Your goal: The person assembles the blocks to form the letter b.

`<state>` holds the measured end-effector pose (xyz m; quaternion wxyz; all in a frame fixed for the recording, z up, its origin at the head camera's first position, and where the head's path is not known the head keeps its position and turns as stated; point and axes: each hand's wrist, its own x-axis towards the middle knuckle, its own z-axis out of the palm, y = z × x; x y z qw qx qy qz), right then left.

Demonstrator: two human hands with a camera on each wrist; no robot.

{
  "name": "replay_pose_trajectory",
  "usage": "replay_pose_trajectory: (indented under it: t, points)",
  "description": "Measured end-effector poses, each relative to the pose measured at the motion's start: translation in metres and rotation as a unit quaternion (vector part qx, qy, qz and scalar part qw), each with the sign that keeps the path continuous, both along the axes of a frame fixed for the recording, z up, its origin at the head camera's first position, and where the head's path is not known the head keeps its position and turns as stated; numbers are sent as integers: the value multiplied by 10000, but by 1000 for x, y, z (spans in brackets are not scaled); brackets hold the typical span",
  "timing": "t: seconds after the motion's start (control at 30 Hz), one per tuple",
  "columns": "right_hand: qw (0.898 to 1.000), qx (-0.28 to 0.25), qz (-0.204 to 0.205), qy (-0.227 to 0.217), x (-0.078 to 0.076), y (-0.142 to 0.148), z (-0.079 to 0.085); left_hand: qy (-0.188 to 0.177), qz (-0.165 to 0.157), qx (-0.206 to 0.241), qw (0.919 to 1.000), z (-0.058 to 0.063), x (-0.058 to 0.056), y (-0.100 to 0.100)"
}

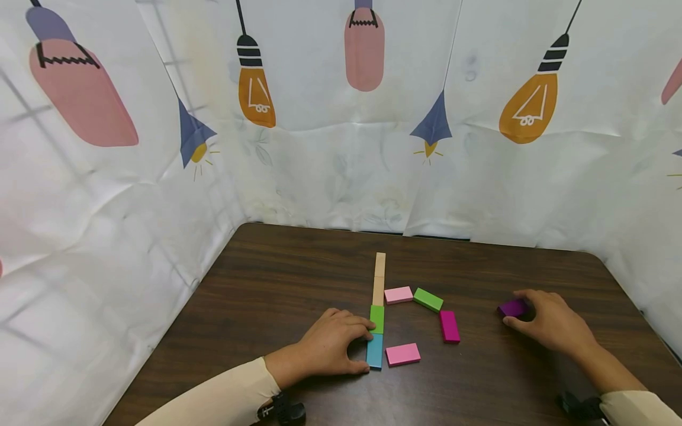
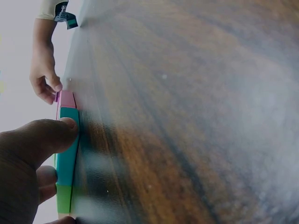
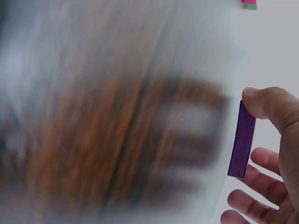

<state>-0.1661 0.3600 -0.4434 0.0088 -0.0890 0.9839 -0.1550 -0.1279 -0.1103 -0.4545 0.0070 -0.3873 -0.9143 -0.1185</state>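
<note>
In the head view, my left hand [image 1: 333,344] rests along the left side of a row of blocks. Its fingertips touch near the seam of a green block [image 1: 377,318] and a blue block [image 1: 375,350]. The thumb lies by the blue block's near end and overlaps that block [image 2: 68,163] in the left wrist view. Off to the right, my right hand [image 1: 551,322] pinches a dark purple block [image 1: 512,307] between thumb and fingers. The right wrist view shows this purple block [image 3: 241,140] lifted off the table, its other fingers loosely curled below.
Two plain wood blocks [image 1: 379,278] continue the row at its far end. A light pink block [image 1: 398,295], a second green block [image 1: 428,300] and a magenta block [image 1: 450,327] curve off rightward. Another pink block [image 1: 402,354] lies beside the blue one. A patterned curtain [image 1: 330,177] hangs behind the brown table [image 1: 288,260].
</note>
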Motion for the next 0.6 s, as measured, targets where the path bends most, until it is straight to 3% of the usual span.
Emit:
replay_pose_trajectory:
  t: [0.6]
  points:
    - [9944, -36, 594, 867, 28, -57, 17, -5, 1, -12, 10000, 1, 0, 1]
